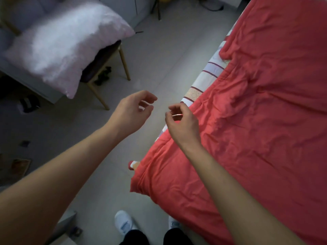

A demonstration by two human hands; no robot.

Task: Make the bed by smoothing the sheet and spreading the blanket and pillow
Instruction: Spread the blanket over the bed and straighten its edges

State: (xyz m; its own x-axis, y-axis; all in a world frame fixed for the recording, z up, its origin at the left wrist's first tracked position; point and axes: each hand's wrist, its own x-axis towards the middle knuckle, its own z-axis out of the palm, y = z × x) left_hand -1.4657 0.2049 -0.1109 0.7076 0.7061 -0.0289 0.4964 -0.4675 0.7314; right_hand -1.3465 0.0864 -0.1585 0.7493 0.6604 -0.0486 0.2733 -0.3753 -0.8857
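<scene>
One red blanket (pixel 256 121) covers the bed (pixel 190 93) over one striped sheet (pixel 212 68); one pale pillow (pixel 67 48) lies on one chair (pixel 104 57). The left hand (pixel 134 112) and right hand (pixel 180 122) hover loosely curled, both holding nothing.

Wrinkled red blanket (pixel 256 121) across bed

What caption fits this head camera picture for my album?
Left hand and right hand hover near the wrinkled red blanket; the pink pillow lies on a chair.
</scene>
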